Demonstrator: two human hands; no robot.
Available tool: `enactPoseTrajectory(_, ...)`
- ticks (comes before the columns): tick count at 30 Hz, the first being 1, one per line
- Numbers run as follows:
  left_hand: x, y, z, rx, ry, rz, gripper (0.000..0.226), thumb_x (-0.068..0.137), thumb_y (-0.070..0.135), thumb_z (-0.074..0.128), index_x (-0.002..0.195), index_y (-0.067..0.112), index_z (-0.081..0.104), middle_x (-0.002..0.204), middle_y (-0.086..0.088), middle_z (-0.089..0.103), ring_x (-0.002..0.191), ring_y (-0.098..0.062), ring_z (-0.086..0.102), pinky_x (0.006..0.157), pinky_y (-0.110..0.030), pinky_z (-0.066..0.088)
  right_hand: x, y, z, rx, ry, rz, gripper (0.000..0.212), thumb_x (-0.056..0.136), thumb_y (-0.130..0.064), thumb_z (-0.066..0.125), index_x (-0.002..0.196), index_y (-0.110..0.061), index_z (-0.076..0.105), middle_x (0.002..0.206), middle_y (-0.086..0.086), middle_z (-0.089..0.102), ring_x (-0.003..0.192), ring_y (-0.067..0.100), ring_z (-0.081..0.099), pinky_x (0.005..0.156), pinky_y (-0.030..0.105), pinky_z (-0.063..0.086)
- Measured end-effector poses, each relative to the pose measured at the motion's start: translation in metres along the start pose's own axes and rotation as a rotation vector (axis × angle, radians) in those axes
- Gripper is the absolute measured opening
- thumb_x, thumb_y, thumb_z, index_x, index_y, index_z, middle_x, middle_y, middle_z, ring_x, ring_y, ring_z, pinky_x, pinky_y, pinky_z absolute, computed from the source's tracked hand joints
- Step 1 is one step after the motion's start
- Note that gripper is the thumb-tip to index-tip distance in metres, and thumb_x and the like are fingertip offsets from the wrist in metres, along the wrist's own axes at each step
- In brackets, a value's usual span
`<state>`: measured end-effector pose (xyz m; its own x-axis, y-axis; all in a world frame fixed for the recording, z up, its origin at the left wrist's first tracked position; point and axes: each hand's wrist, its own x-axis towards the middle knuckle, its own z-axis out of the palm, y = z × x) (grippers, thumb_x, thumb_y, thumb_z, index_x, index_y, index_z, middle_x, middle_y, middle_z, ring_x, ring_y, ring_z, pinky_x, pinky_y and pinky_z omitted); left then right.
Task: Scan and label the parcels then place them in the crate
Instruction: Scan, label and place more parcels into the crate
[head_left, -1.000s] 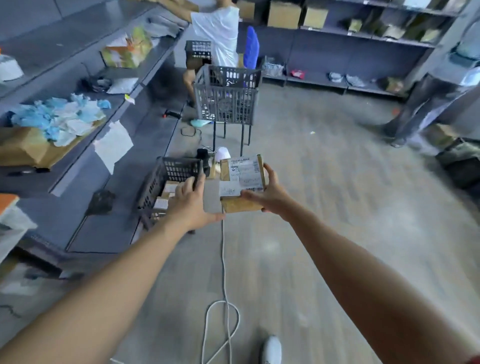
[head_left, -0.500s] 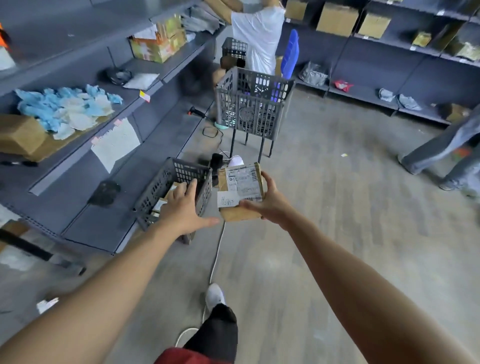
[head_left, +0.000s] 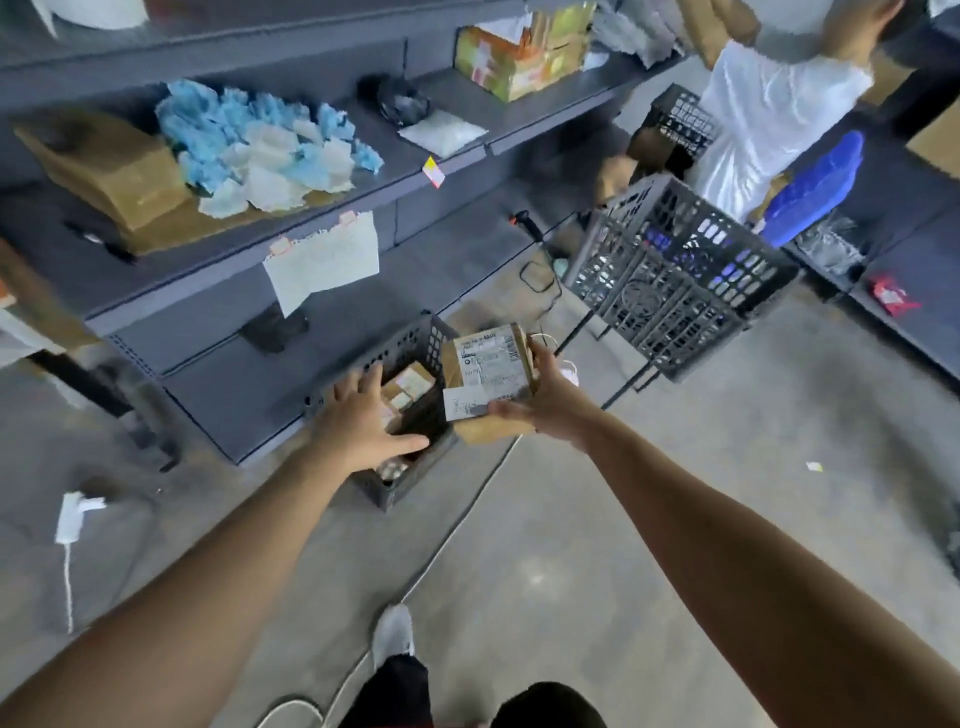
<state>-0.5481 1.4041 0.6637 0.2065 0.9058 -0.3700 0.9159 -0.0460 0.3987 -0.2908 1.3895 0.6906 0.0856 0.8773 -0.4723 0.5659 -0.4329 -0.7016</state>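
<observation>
Nearest the camera, a white shoe (head_left: 392, 635) stands on the concrete floor, and a white cable (head_left: 451, 526) runs from beside it up towards the hands. The left hand (head_left: 363, 427) is open, fingers spread wide and holding nothing, above the near corner of a dark grey crate (head_left: 410, 344); contact with the rim cannot be confirmed. The right hand (head_left: 543, 410) grips the parcel (head_left: 488, 364), a brown cardboard box with a printed label facing up, the thumb pressed on its near edge and the fingers wrapped behind its right side. The parcel is held in the air just right of the left hand, over the right edge of the crate. Below the left hand's fingers, several small labelled parcels (head_left: 410, 385) lie inside the crate. Beyond the left hand, a grey shelf (head_left: 218, 291) carries a taped paper sheet (head_left: 322, 260) on its edge. Beyond the right hand, a second grey crate (head_left: 675, 280) sits on a black stand. Farthest off, a person in a white shirt (head_left: 769, 114) stands at the shelving.
</observation>
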Motion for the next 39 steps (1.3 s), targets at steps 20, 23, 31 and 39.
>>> enactPoseTrajectory(20,0.246,0.001,0.222,-0.223,0.015,-0.594,0.123,0.065,0.069,0.074,0.155,0.024,0.003,0.159,-0.007,0.013,0.143,-0.033,0.019,0.109,-0.055,0.033,0.4,0.155,0.057,-0.372,-0.538,-0.001,0.116,0.071,-0.031,0.088,0.156,-0.018,0.01,0.146,0.004,0.046,0.134,0.027,0.044,0.11,0.038,0.033)
enactPoseTrajectory(23,0.289,-0.025,0.271,-0.244,0.013,-0.612,0.124,0.066,0.07,0.071,0.155,0.022,0.0,0.16,-0.008,0.008,0.146,-0.034,0.014,0.113,-0.054,0.03,0.452,0.191,0.09,-0.417,-0.575,0.019,0.118,0.067,-0.041,0.088,0.155,-0.024,0.012,0.147,0.001,0.046,0.129,0.027,0.049,0.104,0.045,0.045)
enactPoseTrajectory(31,0.359,-0.105,0.38,-0.241,-0.035,-0.655,0.127,0.062,0.074,0.071,0.155,0.023,0.0,0.161,-0.007,0.007,0.147,-0.034,0.01,0.114,-0.054,0.025,0.551,0.282,0.2,-0.612,-0.68,0.012,0.12,0.05,-0.065,0.086,0.147,-0.026,0.027,0.143,-0.001,0.046,0.122,0.028,0.053,0.071,0.044,0.06)
enactPoseTrajectory(39,0.395,-0.152,0.448,-0.15,-0.18,-0.596,0.137,0.053,0.079,0.071,0.155,0.022,-0.001,0.162,-0.011,0.003,0.148,-0.037,0.003,0.115,-0.057,0.023,0.581,0.326,0.283,-0.792,-0.763,-0.141,0.087,0.081,-0.044,0.077,0.152,-0.021,0.03,0.154,0.005,0.036,0.137,0.027,0.04,0.113,0.041,0.033)
